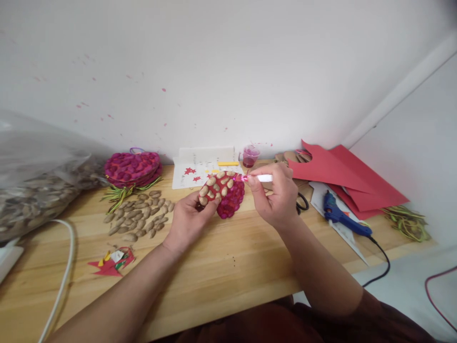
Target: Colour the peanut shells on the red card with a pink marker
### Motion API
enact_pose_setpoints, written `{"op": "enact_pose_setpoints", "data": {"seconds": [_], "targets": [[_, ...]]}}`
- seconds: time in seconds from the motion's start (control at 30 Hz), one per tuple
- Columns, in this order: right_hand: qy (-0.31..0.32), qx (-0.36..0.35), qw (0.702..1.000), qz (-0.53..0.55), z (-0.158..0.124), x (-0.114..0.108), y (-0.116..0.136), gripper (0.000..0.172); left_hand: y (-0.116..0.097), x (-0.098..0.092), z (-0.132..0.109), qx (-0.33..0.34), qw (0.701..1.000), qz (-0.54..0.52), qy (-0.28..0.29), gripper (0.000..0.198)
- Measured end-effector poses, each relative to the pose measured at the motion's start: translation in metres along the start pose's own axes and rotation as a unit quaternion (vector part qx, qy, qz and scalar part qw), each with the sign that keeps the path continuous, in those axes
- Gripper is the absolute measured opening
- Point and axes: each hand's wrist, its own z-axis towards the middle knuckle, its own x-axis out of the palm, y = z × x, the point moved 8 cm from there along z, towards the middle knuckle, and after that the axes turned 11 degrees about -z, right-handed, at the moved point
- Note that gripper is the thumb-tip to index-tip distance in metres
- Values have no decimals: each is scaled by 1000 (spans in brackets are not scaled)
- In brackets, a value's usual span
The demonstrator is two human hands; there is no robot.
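My left hand (191, 216) grips the left edge of a round red piece (231, 199) covered with peanuts, its thumb lying on the front. The peanuts on the right part of the piece are painted magenta; those on the left and top are still tan. A white-handled brush (264, 178) is pinched in my right hand (277, 195), its pink tip at the upper right edge of the piece. Behind the piece stands a small clear cup (250, 156) with magenta liquid.
Loose peanuts (141, 214), finished-looking magenta discs (132, 167), paper scraps (116, 261) and a bag of peanuts (39, 190) are on the left. A blue glue gun (344, 219), red sheets (335, 176) and green strings (407, 223) lie right. White paper (182, 178) with red stars lies behind.
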Motion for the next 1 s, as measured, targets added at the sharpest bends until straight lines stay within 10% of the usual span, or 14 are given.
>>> {"op": "enact_pose_setpoints", "data": {"seconds": [1.0], "targets": [[-14,85,994,64,2,-4,-20,6,1,-3,4,-5,1000,-18,-2,27]]}}
